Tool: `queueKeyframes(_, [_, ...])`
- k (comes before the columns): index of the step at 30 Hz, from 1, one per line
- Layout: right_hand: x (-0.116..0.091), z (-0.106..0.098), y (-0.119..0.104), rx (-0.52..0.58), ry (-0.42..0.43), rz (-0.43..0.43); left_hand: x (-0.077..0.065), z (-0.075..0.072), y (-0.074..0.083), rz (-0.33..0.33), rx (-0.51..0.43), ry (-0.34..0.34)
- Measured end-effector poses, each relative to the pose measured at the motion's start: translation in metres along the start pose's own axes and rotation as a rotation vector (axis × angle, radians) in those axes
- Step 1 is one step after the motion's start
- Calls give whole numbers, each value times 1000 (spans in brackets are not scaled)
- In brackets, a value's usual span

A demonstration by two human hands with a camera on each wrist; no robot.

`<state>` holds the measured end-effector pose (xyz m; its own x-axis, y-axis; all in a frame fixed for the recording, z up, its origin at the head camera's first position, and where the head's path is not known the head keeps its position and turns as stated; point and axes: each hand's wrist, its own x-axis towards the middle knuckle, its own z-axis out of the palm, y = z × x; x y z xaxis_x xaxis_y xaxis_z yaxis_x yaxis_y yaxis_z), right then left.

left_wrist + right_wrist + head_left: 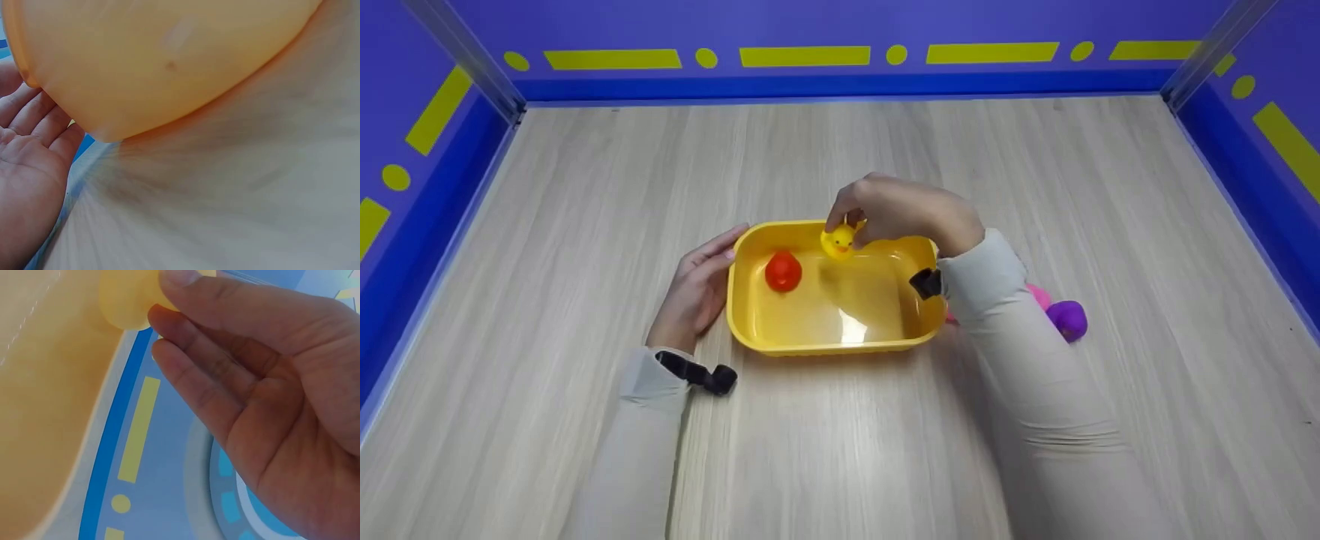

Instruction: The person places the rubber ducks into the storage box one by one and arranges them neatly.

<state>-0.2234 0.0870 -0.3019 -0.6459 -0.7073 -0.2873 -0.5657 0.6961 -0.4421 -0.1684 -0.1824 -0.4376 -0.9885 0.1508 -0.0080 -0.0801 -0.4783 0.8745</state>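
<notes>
A yellow plastic tub (817, 349) sits on the table in the head view. Above its far inner side, my right hand (904, 210) pinches a small yellow rubber duck (838, 246) between thumb and fingers; the right wrist view shows part of the duck (126, 304) at the fingertips. My left hand (694, 289) rests against the tub's left end, its fingers fairly straight along the outside, as the left wrist view of that hand (31, 152) also shows. Inside the tub at the left lies a red rounded toy (784, 271), which looks like another duck.
Right of the tub, partly hidden by my right sleeve, are a purple toy (1067, 320) and a pink toy (1039, 296). Blue walls (840, 22) with yellow marks enclose the wood-grain table (825, 450) at the back and sides.
</notes>
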Motion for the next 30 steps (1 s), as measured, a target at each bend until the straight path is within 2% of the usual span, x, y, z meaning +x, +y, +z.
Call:
queueKeyframes(7, [12, 8, -2, 18, -21, -24, 1, 0, -1, 3, -14, -2])
queueKeyframes(15, [20, 15, -5, -9, -62, 16, 1, 1, -1, 9, -22, 0])
queueKeyframes(30, [35, 29, -8, -38, -120, 27, 1, 0, -2, 20, -34, -10])
